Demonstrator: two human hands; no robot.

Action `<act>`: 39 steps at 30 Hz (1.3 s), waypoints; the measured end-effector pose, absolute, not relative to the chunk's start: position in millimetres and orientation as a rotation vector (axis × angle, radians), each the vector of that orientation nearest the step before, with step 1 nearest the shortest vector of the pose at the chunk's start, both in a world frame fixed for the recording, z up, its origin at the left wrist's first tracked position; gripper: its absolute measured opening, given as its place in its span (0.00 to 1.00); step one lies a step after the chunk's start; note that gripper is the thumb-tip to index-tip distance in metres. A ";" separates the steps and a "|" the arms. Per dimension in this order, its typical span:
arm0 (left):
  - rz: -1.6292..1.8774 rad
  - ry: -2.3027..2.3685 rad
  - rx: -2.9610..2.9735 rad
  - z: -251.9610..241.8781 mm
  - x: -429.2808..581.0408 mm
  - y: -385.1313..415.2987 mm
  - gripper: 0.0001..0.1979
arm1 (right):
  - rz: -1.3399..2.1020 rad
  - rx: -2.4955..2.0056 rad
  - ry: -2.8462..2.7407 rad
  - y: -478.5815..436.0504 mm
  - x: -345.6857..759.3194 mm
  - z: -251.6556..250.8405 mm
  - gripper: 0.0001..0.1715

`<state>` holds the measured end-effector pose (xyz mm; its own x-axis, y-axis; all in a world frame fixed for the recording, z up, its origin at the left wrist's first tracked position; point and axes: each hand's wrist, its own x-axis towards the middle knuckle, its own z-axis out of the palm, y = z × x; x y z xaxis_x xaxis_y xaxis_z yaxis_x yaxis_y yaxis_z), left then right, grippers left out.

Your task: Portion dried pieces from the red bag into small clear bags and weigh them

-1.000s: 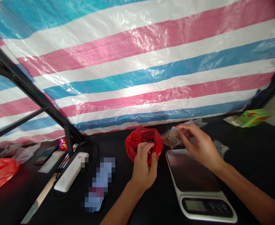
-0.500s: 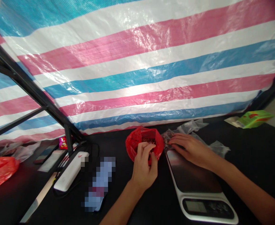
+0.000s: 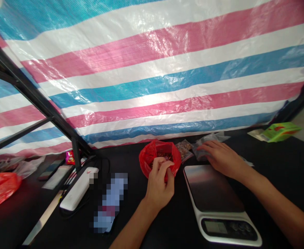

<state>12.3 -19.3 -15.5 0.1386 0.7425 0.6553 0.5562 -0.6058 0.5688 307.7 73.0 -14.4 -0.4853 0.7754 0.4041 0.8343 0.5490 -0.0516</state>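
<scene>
The right hand is now lying open, its fingers pressing on a crumpled clear plastic bag, and it is no longer holding the small bag of brown pieces, which is resting on the tabletop just beside the red plastic bag. The left hand is still pinching inside that red bag, and the right hand has moved away from above the digital kitchen scale.

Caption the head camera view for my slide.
Left hand pinches into a red plastic bag while the right hand rests on a clear plastic bag beside a digital scale.
</scene>
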 end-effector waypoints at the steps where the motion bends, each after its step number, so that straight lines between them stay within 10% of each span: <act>1: 1.458 1.283 2.220 -15.5 12.4 -19.2 0.14 | -0.236 -1.343 -2.400 73.3 308.9 -12.3 0.21; 10: 1.521 1.314 2.158 -20.8 14.8 -16.7 0.22 | 0.188 -1.069 -1.746 51.0 271.8 17.3 0.08; 17: 1.716 1.466 2.641 -16.5 16.9 -19.4 0.37 | 0.941 -0.827 -1.774 7.9 219.8 14.0 0.16; 39: 1.217 2.381 1.718 -13.5 -13.4 9.1 0.16 | 0.624 -0.743 -2.062 31.2 207.4 36.7 0.11</act>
<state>-13.4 9.1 -13.5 -0.4150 0.7954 0.4416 0.8238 0.1224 0.5535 207.4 31.2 36.7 -0.4749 0.6950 0.5398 0.2790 0.7007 -0.6566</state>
